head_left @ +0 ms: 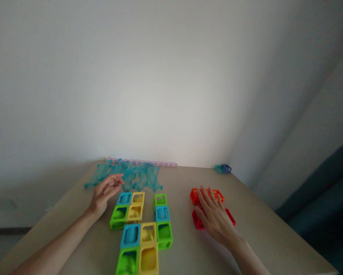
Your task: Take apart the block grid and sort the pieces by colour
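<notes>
My right hand (215, 219) lies palm down over a red open-frame block (198, 221), its fingers spread and reaching onto an orange block (194, 196) just behind. It covers much of both, and I cannot tell how firmly it presses. Loosely bent, with nothing visible in its fingers, my left hand (105, 194) is held beside the back left group of blue, yellow and green blocks (126, 209). A second group of blue, green and yellow blocks (139, 248) stands in front. Joining its right side is a green-blue-green row (162, 214).
Crumpled teal netting (139, 175) spreads behind my left hand. Along the wall lies a long pink-and-white patterned strip (148, 163). A small dark blue and teal object (223, 169) sits at the table's back right corner. Dark teal fabric (326, 206) hangs at the right.
</notes>
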`<move>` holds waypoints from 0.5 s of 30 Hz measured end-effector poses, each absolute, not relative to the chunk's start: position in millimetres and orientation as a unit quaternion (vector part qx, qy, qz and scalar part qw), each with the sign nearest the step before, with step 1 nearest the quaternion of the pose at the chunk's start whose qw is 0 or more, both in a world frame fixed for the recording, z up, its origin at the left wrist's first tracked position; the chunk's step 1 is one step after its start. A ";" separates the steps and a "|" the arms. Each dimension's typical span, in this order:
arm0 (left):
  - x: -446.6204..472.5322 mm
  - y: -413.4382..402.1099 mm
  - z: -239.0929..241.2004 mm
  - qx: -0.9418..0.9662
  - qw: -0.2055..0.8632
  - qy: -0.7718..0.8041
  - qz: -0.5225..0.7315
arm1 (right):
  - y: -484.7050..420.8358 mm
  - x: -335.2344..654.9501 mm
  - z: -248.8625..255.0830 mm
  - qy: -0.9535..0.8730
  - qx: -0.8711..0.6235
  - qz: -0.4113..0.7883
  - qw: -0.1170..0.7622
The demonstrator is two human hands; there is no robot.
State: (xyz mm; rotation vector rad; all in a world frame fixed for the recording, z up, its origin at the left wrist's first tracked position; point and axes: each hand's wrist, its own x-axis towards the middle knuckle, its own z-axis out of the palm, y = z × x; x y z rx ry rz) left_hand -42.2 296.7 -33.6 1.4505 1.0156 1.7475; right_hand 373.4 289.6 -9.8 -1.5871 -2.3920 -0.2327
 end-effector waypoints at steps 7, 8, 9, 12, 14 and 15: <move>-38.8 295.1 -30.2 0.543 0.335 0.388 0.665 | 294.3 396.8 1.1 -0.834 -0.545 -0.033 0.080; -38.7 294.9 -29.9 0.543 0.336 0.386 0.666 | 293.1 397.4 1.9 -0.834 -0.546 -0.029 0.079; -38.7 294.7 -29.8 0.543 0.337 0.384 0.666 | 291.8 397.5 2.2 -0.833 -0.546 -0.026 0.078; -38.2 294.6 -29.7 0.544 0.340 0.385 0.663 | 288.3 397.0 1.7 -0.833 -0.547 -0.024 0.078; -37.4 294.5 -29.6 0.548 0.339 0.384 0.662 | 287.7 396.5 0.9 -0.833 -0.548 -0.029 0.076; -36.8 294.5 -29.3 0.551 0.337 0.381 0.662 | 288.1 396.4 0.3 -0.833 -0.548 -0.032 0.076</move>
